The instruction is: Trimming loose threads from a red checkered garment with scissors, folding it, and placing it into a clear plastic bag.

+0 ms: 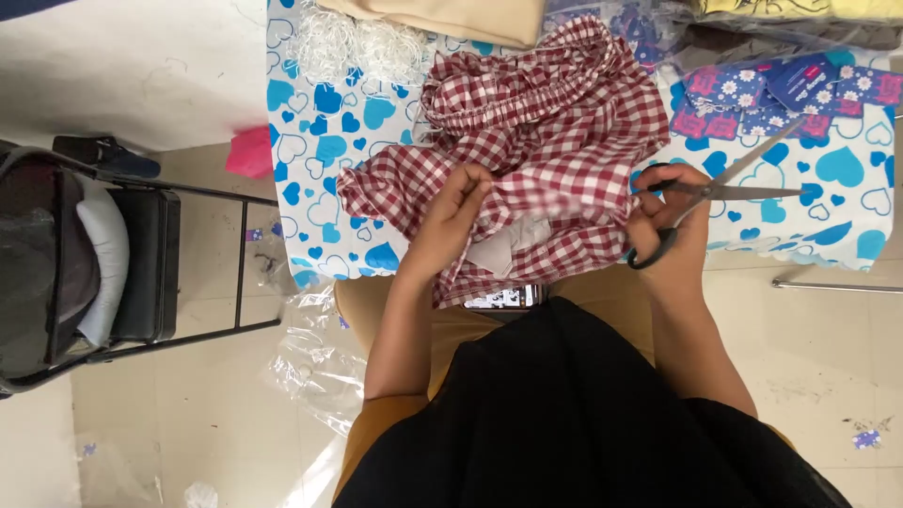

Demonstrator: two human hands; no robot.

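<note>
A red-and-white checked garment (pixel 546 122) with a gathered elastic edge lies bunched on the table and hangs over its near edge. My left hand (pixel 451 221) pinches the checked cloth near a white label (pixel 503 246) sewn inside it. My right hand (pixel 663 221) grips black-handled scissors (pixel 724 188), whose blades are parted and point right, away from the garment, over the tablecloth.
A white tablecloth with blue hearts (pixel 329 132) covers the table. White elastic loops (pixel 353 42), folded beige cloth (pixel 451 14) and blue floral tags (pixel 771 94) lie at the back. A black folding chair (pixel 141 263) stands left. Clear plastic wrap (pixel 310 367) litters the floor. A phone (pixel 503 299) rests on my lap.
</note>
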